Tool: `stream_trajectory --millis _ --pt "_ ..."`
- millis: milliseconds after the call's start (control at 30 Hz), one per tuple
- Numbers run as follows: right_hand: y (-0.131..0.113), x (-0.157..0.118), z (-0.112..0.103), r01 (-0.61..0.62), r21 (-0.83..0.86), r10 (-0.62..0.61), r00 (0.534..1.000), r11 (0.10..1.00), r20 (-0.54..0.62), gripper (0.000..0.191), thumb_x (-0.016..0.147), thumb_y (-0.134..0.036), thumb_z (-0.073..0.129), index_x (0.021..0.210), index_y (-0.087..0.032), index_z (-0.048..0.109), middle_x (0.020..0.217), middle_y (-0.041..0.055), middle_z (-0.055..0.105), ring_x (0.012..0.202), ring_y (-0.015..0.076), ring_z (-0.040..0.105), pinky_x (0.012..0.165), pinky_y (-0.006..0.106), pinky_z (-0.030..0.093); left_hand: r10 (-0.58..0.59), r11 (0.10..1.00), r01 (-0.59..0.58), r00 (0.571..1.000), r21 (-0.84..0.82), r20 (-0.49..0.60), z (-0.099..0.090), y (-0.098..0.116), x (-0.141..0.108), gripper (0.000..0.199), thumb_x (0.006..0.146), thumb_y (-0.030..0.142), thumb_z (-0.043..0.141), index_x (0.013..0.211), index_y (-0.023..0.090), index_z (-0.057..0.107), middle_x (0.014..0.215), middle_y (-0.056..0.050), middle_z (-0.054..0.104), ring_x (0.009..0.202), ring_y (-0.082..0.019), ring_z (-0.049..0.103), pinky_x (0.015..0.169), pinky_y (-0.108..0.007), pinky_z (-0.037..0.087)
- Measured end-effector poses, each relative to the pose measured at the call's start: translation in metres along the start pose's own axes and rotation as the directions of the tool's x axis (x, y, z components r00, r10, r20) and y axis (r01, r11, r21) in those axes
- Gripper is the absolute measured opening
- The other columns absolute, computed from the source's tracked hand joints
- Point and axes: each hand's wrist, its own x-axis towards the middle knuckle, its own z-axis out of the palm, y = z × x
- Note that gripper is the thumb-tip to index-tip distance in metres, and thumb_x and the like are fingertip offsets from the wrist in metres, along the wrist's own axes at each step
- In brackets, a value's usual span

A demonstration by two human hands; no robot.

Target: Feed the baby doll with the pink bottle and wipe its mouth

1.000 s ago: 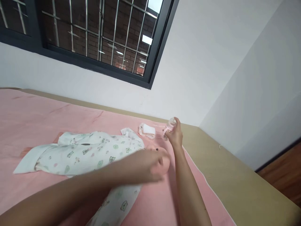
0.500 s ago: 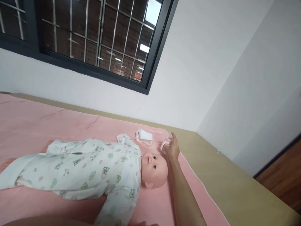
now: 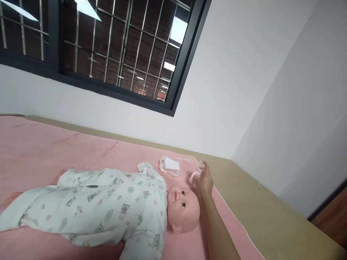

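My right hand [image 3: 205, 180] reaches in from the lower right and is closed around a clear baby bottle [image 3: 200, 167] with a pink handle. The bottle is at the far right corner of the pink mat [image 3: 89, 148], just beyond the doll's head. A baby doll [image 3: 183, 209] lies on its back on the mat, its head to the right beside my forearm. It wears a white romper [image 3: 108, 202] printed with green and pink bears. Between the doll's arm and the bottle lies a small folded white cloth on clear wrapping [image 3: 171, 165]. My left hand is out of view.
The mat lies on a wooden surface [image 3: 252, 202] whose bare edge shows at the right and back. A white wall [image 3: 217, 90] rises behind it, with a dark-framed barred window [image 3: 121, 47] at the upper left. A brown wooden panel [image 3: 332, 216] stands at the far right.
The view has tilted up slightly, so everything sits lower and a little right. Fingers and an arm at the bottom edge have gone out of view. My right hand stays on the bottle.
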Motion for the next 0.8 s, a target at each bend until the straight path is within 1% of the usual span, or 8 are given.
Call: stream_trajectory --millis 67,133,200,267,400,533,700,800 --pt "0.000 0.000 0.000 -0.005 0.004 0.005 1.000 1.000 -0.005 0.077 0.065 -0.019 0.055 0.139 -0.030 0.038 0.118 0.0045 0.063 0.099 0.0243 0.064 0.073 0.029 0.044 -0.011 1.000 0.011 1.000 -0.015 0.014 -0.011 -0.020 0.016 0.060 0.062 0.024 0.074 0.121 0.023 0.065 0.113 -0.007 0.068 0.100 -0.038 0.063 0.069 -0.047 0.050" --pt "0.000 -0.001 0.000 -0.008 0.008 0.008 1.000 1.000 -0.007 0.076 0.065 -0.020 0.055 0.139 -0.030 0.037 0.120 0.0041 0.062 0.099 0.0242 0.063 0.074 0.029 0.044 -0.016 0.999 0.016 1.000 -0.027 0.022 -0.012 -0.033 0.027 0.056 0.063 0.023 0.071 0.119 0.019 0.066 0.111 -0.008 0.069 0.098 -0.038 0.064 0.068 -0.047 0.049" --pt "0.000 -0.001 0.000 -0.007 0.006 0.007 1.000 1.000 -0.006 0.076 0.066 -0.020 0.055 0.138 -0.031 0.036 0.122 0.0038 0.061 0.099 0.0241 0.063 0.074 0.029 0.044 -0.013 0.999 0.014 1.000 -0.036 0.023 -0.006 -0.039 0.035 0.052 0.066 0.026 0.069 0.117 0.017 0.066 0.112 -0.009 0.068 0.098 -0.038 0.064 0.068 -0.049 0.049" --pt "0.000 -0.001 0.000 -0.006 0.000 0.006 1.000 1.000 -0.004 0.076 0.066 -0.021 0.055 0.139 -0.030 0.036 0.123 0.0044 0.061 0.098 0.0244 0.063 0.074 0.029 0.044 -0.009 0.999 0.009 1.000 -0.041 0.019 0.003 -0.041 0.042 0.049 0.068 0.031 0.068 0.115 0.019 0.066 0.116 -0.008 0.066 0.098 -0.039 0.065 0.067 -0.050 0.048" --pt "0.001 -0.002 0.000 -0.011 -0.007 0.011 1.000 1.000 -0.009 0.076 0.066 -0.022 0.056 0.139 -0.029 0.036 0.121 0.0056 0.062 0.098 0.0254 0.063 0.072 0.029 0.044 -0.011 0.999 0.011 1.000 -0.046 0.003 0.015 -0.042 0.054 0.056 0.061 0.035 0.075 0.115 0.025 0.065 0.126 -0.006 0.061 0.102 -0.040 0.064 0.068 -0.050 0.050" --pt "0.000 -0.002 0.001 -0.007 -0.011 0.006 1.000 1.000 -0.020 0.077 0.065 -0.022 0.057 0.139 -0.029 0.036 0.120 0.0057 0.062 0.098 0.0266 0.064 0.070 0.029 0.044 -0.024 0.998 0.023 0.999 -0.053 -0.024 0.017 -0.046 0.055 0.065 0.058 0.031 0.077 0.121 0.028 0.062 0.132 -0.007 0.056 0.111 -0.043 0.059 0.069 -0.051 0.051" --pt "0.003 -0.004 0.001 -0.008 0.003 0.008 1.000 1.000 -0.013 0.079 0.066 -0.022 0.055 0.141 -0.032 0.034 0.128 0.0052 0.059 0.101 0.0270 0.063 0.072 0.032 0.046 -0.036 0.997 0.036 0.999 -0.062 -0.002 0.015 -0.049 0.047 0.052 0.064 0.030 0.071 0.115 0.027 0.065 0.122 -0.006 0.062 0.109 -0.042 0.060 0.066 -0.050 0.050" --pt "0.010 -0.005 0.002 0.002 0.052 -0.002 1.000 0.999 0.010 0.082 0.068 -0.025 0.056 0.144 -0.035 0.028 0.135 0.0042 0.054 0.101 0.0267 0.062 0.076 0.036 0.048 -0.033 0.997 0.036 0.999 -0.075 0.033 0.011 -0.049 0.041 0.048 0.064 0.028 0.071 0.111 0.027 0.067 0.119 -0.006 0.064 0.107 -0.041 0.061 0.067 -0.051 0.050"
